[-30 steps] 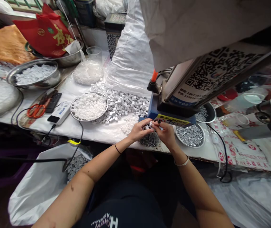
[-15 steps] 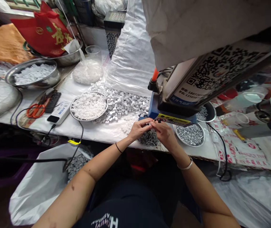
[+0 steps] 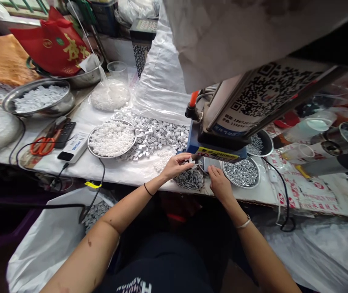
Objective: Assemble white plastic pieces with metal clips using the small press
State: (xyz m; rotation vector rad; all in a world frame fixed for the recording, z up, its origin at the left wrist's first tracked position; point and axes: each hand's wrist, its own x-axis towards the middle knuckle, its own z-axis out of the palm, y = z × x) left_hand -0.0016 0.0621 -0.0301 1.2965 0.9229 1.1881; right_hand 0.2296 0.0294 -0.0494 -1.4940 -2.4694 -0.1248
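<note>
The left hand had its grip clamped on a small grey piece at its three o'clock, a yellow "CAUTION" label toward two. The right hand's grip, toward four, could not be told.

Blocks left of press — pins right

Workshop, small-parts assembly type, press with yellow caution label, loose grey blocks heaped on sheeted counter, bowl of white beads, dish of metal pins, open sack of grey parts below counter
</note>
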